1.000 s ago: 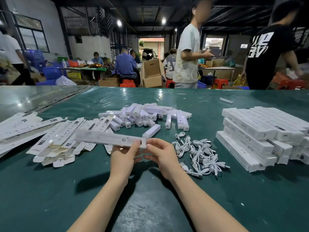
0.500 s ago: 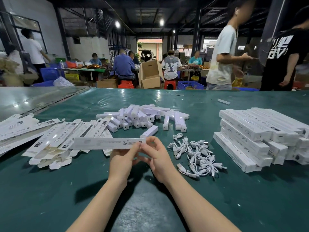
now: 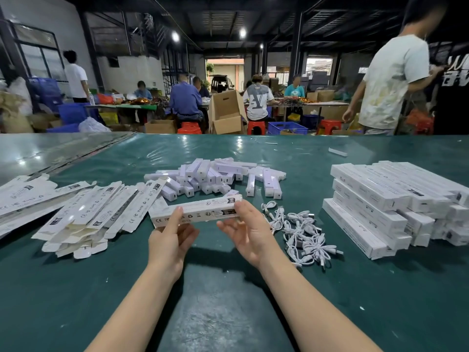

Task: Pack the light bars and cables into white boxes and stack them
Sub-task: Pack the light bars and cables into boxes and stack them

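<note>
I hold one long white box (image 3: 200, 209) level above the green table (image 3: 228, 301). My left hand (image 3: 170, 235) grips its left part from below, fingers reaching up over the front face. My right hand (image 3: 243, 229) holds the right end with thumb and fingertips. Behind the box lies a heap of white light bars (image 3: 215, 177). To the right of my right hand sits a tangle of white cables (image 3: 302, 232). Flat unfolded boxes (image 3: 83, 214) are spread on the left. A stack of packed white boxes (image 3: 396, 201) stands at the right.
More flat cartons (image 3: 22, 194) lie at the far left edge. A single small white piece (image 3: 337, 151) rests far back on the table. Beyond the table, people stand and sit at other benches among cardboard boxes (image 3: 225, 115) and red stools (image 3: 189, 128).
The flat carton has been squared up into a box and shifted right, in front of me. My hands have moved apart, the left under its left part, the right at its right end.
</note>
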`<state>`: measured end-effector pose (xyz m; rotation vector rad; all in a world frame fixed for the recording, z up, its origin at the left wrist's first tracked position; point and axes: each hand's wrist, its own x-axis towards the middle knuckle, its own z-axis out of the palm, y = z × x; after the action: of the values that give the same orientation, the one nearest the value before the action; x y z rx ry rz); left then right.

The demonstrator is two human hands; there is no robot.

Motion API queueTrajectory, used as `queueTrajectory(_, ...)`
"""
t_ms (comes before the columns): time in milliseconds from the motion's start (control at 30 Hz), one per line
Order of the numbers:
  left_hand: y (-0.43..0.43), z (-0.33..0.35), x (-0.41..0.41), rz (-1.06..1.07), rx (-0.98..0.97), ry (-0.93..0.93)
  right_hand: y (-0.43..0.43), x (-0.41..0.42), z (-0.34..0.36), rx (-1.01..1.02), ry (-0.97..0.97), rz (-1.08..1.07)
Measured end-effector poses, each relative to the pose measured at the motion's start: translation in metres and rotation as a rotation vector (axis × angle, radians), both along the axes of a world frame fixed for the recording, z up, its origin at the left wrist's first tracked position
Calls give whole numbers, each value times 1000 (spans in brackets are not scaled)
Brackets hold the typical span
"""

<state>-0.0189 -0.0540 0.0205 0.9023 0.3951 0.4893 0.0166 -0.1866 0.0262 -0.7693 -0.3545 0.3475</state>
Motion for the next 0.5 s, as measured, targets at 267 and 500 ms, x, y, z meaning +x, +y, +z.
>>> queueTrajectory(267, -6, 0, 0, -109, -15, 8, -5, 4, 0, -229, 23, 26)
queueTrajectory(500, -7, 2, -2, -308, 53, 51, -51, 25, 40, 8, 299, -355)
